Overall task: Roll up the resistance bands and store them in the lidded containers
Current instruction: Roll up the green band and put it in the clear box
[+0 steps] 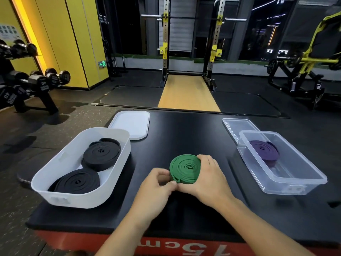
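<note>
Head view: left hand (156, 186) and right hand (207, 179) grip green band (184, 167).

Platform (184, 130): bin (73, 198), white lid (131, 124), tub (284, 189), clear lid (238, 124), green band (184, 168).

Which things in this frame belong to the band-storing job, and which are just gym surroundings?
Job:
green band, held by left hand and right hand
far black band and near black band in white container
purple band in clear container
white lid
clear lid

Lying about:
dumbbells
squat rack
yellow machine
</note>
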### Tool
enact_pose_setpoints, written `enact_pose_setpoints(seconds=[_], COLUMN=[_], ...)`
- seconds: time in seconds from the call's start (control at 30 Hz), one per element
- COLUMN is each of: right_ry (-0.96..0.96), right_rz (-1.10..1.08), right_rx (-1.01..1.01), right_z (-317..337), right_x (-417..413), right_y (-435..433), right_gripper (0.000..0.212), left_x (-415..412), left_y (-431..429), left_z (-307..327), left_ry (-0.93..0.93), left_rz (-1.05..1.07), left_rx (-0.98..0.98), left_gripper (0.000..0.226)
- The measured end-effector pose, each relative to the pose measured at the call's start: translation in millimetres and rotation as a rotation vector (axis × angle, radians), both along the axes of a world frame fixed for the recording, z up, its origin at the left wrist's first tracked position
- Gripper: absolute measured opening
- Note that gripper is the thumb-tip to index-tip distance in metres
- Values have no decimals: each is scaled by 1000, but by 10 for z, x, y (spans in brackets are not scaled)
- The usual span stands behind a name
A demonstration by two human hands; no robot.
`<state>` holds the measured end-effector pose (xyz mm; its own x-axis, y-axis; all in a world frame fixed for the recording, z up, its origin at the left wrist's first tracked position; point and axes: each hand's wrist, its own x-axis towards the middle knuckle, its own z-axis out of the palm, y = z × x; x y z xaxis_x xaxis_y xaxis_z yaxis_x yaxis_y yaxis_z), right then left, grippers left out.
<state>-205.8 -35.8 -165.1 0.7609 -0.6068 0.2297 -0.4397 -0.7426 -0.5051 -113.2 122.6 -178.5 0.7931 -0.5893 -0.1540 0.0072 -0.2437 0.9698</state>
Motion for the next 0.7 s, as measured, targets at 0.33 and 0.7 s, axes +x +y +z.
enact_pose_setpoints(seconds=[0.33,0.7], right_ry=[105,272], right_rz=[264,409], right_rx=[52,42], right_z=[81,249], right_x=[-76,-50], right_y=[-248,-315], right_gripper=[112,111], left_x=[476,575], left_y=[-56,-427], left_z=[75,197], left_ry=[-462,-436], left_rz=[-447,-625], left_rx=[172,183], left_gripper=[108,104])
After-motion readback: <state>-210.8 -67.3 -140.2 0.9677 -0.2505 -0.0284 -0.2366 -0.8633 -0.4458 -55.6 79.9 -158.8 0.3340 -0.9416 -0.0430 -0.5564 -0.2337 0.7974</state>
